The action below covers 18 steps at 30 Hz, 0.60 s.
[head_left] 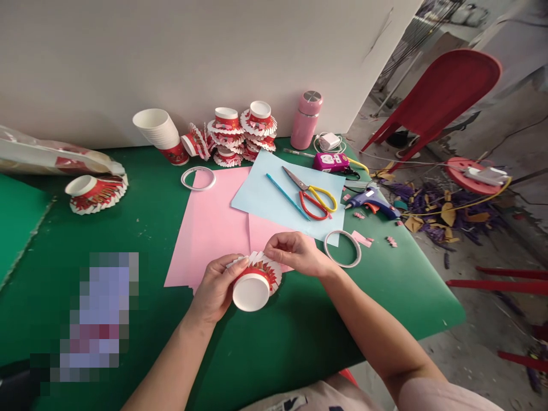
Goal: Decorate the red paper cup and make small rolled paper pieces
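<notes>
While left hand [216, 288] grips cup [253, 285], right fingers [278, 246] pinch its strips.

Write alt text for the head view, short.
Both hands hold a red-and-white paper cup with fringed, folded-out strips over a green table: the left hand grips its side, the right hand pinches a strip. Pink paper sheets, a light blue sheet and red-and-yellow scissors lie behind.

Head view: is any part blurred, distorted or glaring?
Head view: even soft light, no glare; a pixelated block hides part of the green table; straight edges bend toward the corners; the paper cup between left hand and right hand is sharp.
</notes>
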Motion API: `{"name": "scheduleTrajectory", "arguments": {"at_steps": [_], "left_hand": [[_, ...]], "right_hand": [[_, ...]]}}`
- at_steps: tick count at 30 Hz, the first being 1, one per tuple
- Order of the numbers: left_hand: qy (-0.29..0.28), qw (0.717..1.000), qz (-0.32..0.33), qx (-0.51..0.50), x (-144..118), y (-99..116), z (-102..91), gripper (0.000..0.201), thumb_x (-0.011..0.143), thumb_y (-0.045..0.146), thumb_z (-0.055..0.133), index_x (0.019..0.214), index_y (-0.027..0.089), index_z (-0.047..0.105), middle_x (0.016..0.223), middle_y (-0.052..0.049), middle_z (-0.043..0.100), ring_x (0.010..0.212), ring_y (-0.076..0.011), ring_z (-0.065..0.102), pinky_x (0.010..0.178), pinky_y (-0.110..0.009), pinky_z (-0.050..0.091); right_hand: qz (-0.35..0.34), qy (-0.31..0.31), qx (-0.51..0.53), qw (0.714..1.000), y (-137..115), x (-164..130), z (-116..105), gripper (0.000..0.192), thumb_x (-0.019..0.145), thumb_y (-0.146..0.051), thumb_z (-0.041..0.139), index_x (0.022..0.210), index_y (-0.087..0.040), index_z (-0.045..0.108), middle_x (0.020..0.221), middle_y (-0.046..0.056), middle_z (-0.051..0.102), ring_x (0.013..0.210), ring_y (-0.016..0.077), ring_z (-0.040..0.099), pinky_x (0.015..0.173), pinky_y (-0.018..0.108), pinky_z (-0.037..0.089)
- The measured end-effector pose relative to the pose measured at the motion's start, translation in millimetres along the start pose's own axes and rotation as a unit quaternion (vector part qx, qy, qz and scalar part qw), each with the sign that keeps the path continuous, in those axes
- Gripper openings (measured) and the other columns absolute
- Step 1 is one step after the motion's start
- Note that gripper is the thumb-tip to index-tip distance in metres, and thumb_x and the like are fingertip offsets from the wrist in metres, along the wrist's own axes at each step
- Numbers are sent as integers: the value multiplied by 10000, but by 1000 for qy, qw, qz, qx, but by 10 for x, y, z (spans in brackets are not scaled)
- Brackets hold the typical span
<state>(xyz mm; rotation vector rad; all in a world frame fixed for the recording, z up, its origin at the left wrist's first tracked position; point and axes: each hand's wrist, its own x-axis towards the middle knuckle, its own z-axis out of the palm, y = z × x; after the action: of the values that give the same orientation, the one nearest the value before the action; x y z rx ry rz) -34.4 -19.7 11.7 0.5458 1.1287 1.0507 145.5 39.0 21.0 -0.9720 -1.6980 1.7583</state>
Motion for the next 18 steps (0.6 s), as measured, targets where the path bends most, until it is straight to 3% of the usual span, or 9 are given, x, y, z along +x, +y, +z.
{"name": "scheduleTrajectory", "arguments": {"at_steps": [9,18], "left_hand": [[-8,1000,3,9,13,-3,2,202,629,341,745,594,154,676,523,10,584,504,-112,520,493,-228,430],[3,1000,-2,15,3,-5,13,183,648,326,730,624,150,687,548,-3,613,512,-122,536,497,-232,424]], "right_hand": [[60,13,75,995,-12,11,17,351,643,-469,711,704,-129,652,672,17,650,606,117,581,571,231,471],[59,28,97,993,103,31,63,345,641,-447,724,728,-120,658,677,24,651,592,111,579,532,216,465]]}}
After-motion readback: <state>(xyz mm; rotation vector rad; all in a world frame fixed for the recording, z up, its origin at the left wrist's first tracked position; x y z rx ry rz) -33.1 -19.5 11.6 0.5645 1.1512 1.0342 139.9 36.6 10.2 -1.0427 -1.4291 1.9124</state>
